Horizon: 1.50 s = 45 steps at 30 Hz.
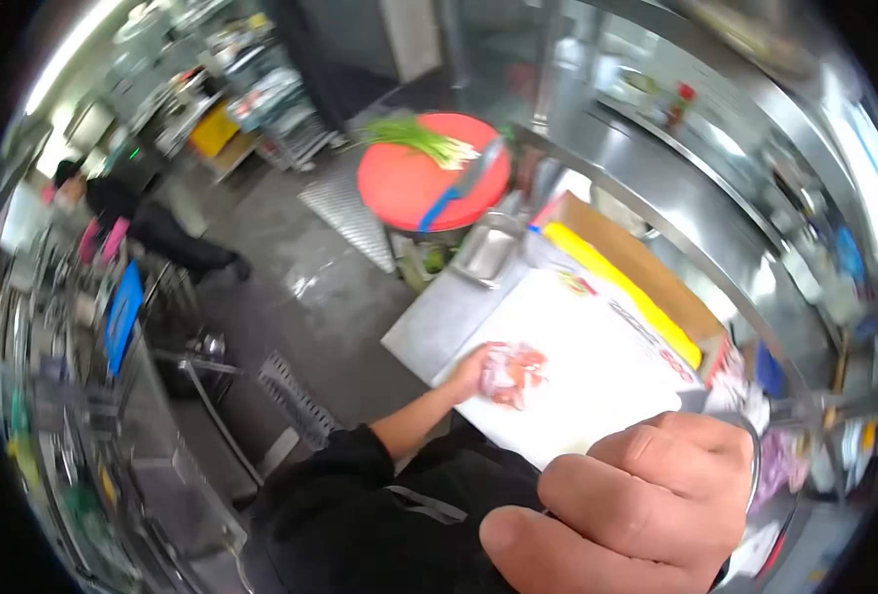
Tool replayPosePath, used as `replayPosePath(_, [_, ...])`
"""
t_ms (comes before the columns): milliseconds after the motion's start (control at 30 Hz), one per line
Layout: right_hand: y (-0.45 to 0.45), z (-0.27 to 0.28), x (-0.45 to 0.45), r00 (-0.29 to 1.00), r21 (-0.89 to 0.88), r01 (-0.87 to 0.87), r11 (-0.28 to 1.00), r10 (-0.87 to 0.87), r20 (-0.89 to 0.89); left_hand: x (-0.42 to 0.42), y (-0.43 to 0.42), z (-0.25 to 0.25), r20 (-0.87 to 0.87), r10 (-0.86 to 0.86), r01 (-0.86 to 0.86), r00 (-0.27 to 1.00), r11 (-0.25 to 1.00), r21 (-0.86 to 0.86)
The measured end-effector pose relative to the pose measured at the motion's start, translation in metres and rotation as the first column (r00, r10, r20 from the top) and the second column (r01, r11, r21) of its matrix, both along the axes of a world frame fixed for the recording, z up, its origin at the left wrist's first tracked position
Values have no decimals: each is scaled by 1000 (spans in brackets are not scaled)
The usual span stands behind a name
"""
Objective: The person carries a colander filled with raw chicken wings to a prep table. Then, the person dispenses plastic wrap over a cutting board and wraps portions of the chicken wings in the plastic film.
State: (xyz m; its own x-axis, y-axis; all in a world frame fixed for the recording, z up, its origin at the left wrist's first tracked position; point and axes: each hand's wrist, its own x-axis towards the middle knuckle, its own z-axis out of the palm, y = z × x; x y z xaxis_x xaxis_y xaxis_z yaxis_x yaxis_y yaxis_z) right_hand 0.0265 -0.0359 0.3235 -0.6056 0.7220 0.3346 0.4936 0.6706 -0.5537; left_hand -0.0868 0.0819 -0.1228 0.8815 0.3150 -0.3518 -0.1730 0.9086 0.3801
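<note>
On the white cutting board [558,337] lies a piece of raw, pinkish-red meat [518,376], which looks partly covered by clear plastic. My left hand [471,373] grips the meat's left edge, its fingertips partly hidden. Very close to the camera, my right hand [647,500] fills the lower right with its fingers curled inward. Whatever those fingers may hold is hidden from view.
A metal pan [493,249] and a long yellow-edged cardboard box [627,287] border the board. Beyond, a round red board [389,188] carries green onions [424,141] and a blue-handled knife [462,185]. A person [137,218] in dark clothes stands far left.
</note>
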Motion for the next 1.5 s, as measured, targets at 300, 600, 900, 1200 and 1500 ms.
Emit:
replayPosePath(300, [27, -89, 213, 460, 129, 879, 459, -887, 19, -13, -3, -12, -273, 142, -71, 952, 964, 256])
replayPosePath(600, [67, -187, 296, 51, 472, 881, -43, -982, -183, 44, -24, 56, -363, -93, 238, 927, 895, 377])
replayPosePath(900, [-122, -270, 158, -318, -715, 109, 690, -658, -683, 171, -58, 172, -168, -228, 283, 959, 763, 581])
replayPosePath(1200, [-173, -255, 305, -374, -212, 923, -320, -628, -683, 181, -111, 203, -203, -127, 206, 971, 13, 978])
replayPosePath(1500, [-174, -285, 326, -237, 106, 961, -255, -958, -159, 87, -145, 190, -570, -651, 478, 501, -341, 810])
